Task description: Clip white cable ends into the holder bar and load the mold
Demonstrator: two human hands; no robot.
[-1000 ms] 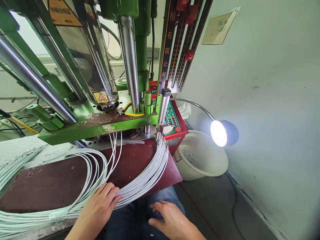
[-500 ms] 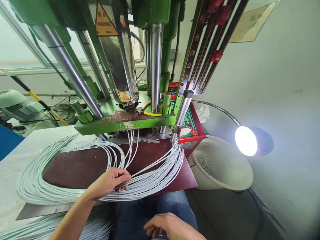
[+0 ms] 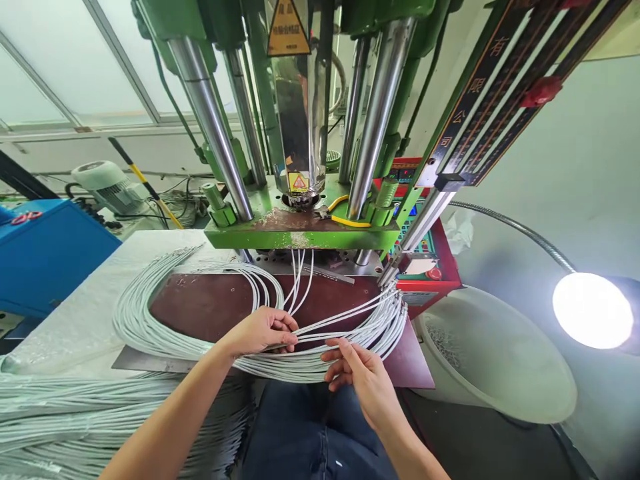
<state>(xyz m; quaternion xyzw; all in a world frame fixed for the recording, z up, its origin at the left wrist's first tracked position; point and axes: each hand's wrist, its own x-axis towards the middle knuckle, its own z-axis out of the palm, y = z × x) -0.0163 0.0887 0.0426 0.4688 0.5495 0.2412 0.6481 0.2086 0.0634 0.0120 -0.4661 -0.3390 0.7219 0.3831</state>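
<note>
A long bundle of white cables (image 3: pixel 165 337) loops over the dark red work plate (image 3: pixel 215 303) in front of the green press machine (image 3: pixel 300 227). My left hand (image 3: pixel 263 331) is pinched shut on a few strands lifted out of the bundle near its middle. My right hand (image 3: pixel 357 367) touches the same strands just to the right, fingers curled round them at the plate's front edge. A few cable ends (image 3: pixel 300 273) run up under the press mould.
A cream plastic basin (image 3: pixel 500 360) stands at the right below a lit gooseneck lamp (image 3: pixel 593 310). A red control box (image 3: pixel 425 267) sits behind it. More white cables (image 3: pixel 75 413) pile at the lower left. A blue box (image 3: pixel 45 257) stands left.
The view has swung left and up. My right hand rose from my lap to the cables. My left hand went from lying flat on the bundle to pinching a few strands.
</note>
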